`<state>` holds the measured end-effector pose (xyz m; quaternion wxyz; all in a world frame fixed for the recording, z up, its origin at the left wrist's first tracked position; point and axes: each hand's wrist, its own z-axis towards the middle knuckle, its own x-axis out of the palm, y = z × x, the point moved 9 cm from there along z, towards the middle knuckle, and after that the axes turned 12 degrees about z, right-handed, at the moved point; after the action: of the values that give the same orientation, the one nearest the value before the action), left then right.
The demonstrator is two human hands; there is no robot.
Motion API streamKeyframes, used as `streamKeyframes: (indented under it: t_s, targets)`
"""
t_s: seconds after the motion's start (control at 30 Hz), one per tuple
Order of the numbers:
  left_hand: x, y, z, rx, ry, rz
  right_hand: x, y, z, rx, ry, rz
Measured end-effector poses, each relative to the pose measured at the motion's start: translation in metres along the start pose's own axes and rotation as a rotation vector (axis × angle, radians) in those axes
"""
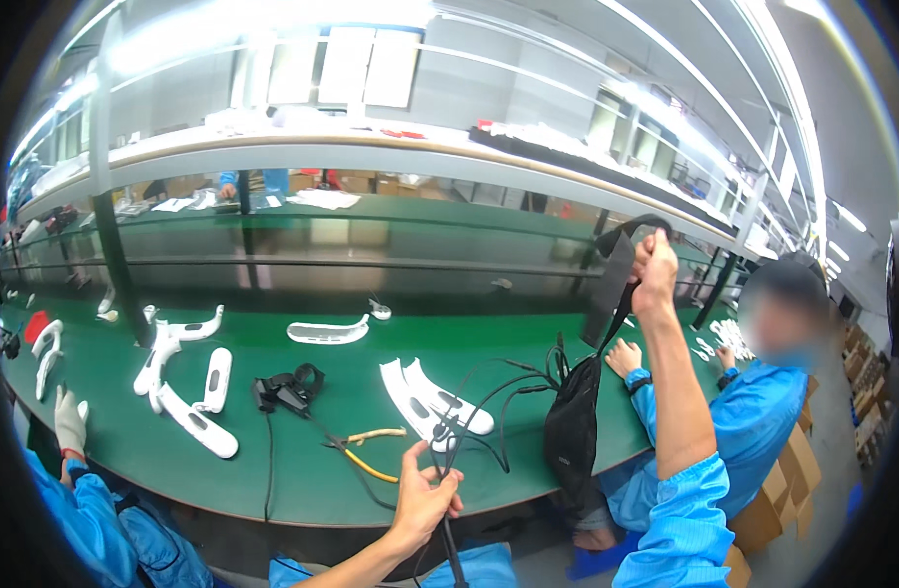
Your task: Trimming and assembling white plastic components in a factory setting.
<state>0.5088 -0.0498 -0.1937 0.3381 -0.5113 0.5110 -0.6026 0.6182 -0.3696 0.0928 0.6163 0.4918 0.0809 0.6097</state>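
Raised at the right, my right hand (655, 272) is closed on a wide black strap (611, 294). From that strap hangs a black fabric pouch (572, 431), its lower end past the table's front edge. Thin black cables (508, 392) come out of the pouch's top and loop left toward my left hand (428, 498). My left hand has its fingers curled round these cables at the table's front edge, and a thicker strand drops below it. Just beyond lie white curved plastic parts (405, 397), partly crossed by the cables.
On the green table (312, 480) lie a black clamp-like device (291, 389) with a cable, a yellow cable (371, 465) and more white parts (170, 367). A co-worker in blue (763, 402) sits at the right; a gloved hand (71, 421) is at the left. A shelf (390, 157) spans above.
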Motion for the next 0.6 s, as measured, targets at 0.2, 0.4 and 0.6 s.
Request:
streamKeyframes:
  t_s: [0.2, 0.4, 0.6]
  targets:
    - [0.030, -0.016, -0.017, 0.008, 0.150, 0.022, -0.010, 0.136, -0.033, -0.222, 0.023, -0.049]
    - [0.036, -0.013, -0.032, 0.025, 0.215, -0.052, 0.029, 0.184, -0.056, -0.306, 0.046, -0.279]
    - [0.023, -0.014, -0.041, 0.030, 0.226, -0.020, 0.053, 0.235, -0.074, -0.415, -0.003, -0.369]
